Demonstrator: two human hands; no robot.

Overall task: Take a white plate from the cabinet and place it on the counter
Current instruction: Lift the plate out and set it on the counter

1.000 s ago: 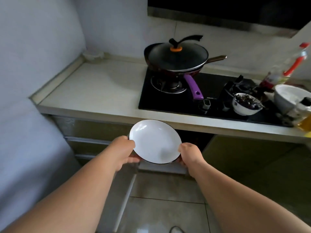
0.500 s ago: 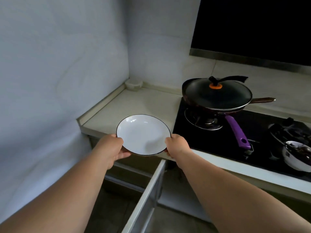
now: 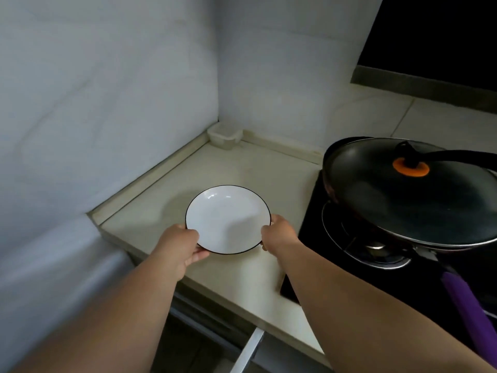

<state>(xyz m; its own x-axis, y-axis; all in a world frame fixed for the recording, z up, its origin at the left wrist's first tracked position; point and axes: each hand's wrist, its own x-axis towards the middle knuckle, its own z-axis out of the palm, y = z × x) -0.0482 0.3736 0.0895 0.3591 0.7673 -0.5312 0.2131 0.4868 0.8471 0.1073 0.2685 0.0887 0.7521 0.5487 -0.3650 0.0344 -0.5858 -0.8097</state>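
A round white plate (image 3: 227,218) with a thin black rim is over the beige counter (image 3: 242,170), near its front edge. My left hand (image 3: 179,243) grips the plate's near-left rim, thumb on top. My right hand (image 3: 279,232) holds the right rim. A soft shadow lies on the counter to the plate's left. I cannot tell whether the plate touches the counter or hangs just above it. The cabinet below is mostly hidden; only the open drawer's metal edge (image 3: 248,349) shows.
A black hob (image 3: 312,238) adjoins the counter on the right, carrying a lidded wok (image 3: 411,195) with a purple handle (image 3: 468,305). A small clear container (image 3: 225,136) sits in the back corner. White walls close off the left and back.
Both hands have carried the plate up from in front of the cabinet and forward over the counter. The view has swung left and closer to the corner.
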